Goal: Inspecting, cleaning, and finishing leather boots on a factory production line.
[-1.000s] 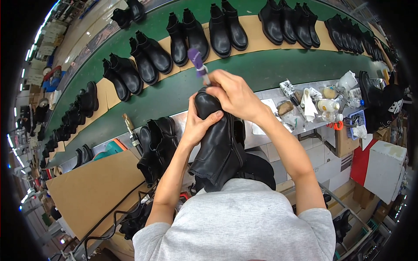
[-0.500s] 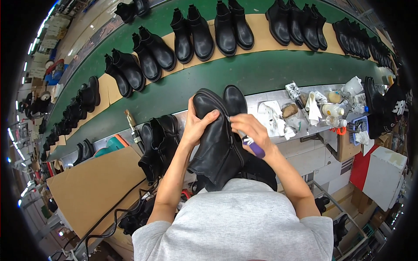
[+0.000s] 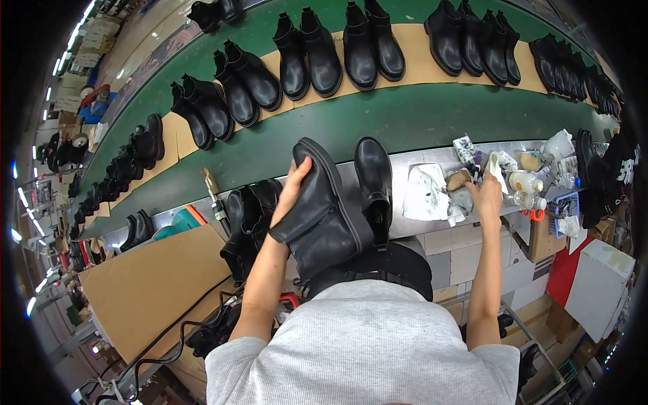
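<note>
My left hand [image 3: 295, 190] grips a black ankle boot [image 3: 327, 223] by its upper side and holds it tilted in front of my chest, sole turned to the right. A second black boot [image 3: 374, 177] stands on the metal bench [image 3: 442, 226] right beside it. My right hand [image 3: 487, 194] reaches out to the right over the bench, its fingertips among small items next to a dark purple-handled tool [image 3: 478, 162]. Whether the fingers hold that tool is hidden.
A crumpled white cloth [image 3: 425, 192], small bottles [image 3: 526, 182] and jars crowd the bench's right end. More black boots [image 3: 250, 216] sit at its left. Behind runs a green conveyor [image 3: 405, 118] carrying boot pairs on cardboard. A brown board [image 3: 148, 277] lies lower left.
My right hand left the boot and swung out right to the cluttered bench end, taking the purple tool with it. The boot tipped lower in my left hand.
</note>
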Tool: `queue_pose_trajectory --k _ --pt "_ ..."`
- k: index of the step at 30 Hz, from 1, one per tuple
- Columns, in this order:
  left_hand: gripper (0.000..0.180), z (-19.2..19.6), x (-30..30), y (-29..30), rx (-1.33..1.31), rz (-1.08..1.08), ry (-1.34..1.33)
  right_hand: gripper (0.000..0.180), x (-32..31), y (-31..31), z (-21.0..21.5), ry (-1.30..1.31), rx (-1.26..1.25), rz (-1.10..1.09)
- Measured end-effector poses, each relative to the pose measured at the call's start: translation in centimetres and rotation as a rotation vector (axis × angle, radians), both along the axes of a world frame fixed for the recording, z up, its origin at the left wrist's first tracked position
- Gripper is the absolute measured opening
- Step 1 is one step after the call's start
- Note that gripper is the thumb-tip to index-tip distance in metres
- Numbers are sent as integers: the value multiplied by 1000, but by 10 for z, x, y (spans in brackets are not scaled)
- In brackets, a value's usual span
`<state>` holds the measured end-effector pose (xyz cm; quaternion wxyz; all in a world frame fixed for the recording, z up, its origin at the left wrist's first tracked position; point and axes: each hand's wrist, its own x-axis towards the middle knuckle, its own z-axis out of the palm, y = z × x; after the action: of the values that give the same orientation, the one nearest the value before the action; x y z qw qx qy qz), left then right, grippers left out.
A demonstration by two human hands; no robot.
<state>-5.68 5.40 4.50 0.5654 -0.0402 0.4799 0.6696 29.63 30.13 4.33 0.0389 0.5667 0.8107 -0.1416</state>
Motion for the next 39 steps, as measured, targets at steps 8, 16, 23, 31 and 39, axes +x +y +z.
queue_pose_trajectory --k 8,16,23,31,39 --pt "101 -2 -7 -2 -554 -242 548 55 -121 -137 7 500 -363 353" --pt "68 18 50 -81 -520 -353 697 37 -64 -76 -10 1467 -1525 -435" --pt "41 -11 47 -111 14 205 -61 46 -70 -106 -38 570 -71 374" --pt "41 45 17 -107 -11 106 92 42 -63 -57 3 1571 -1541 -104" --pt "43 26 52 -55 -576 -257 1504 52 -177 -154 4 541 -515 367"
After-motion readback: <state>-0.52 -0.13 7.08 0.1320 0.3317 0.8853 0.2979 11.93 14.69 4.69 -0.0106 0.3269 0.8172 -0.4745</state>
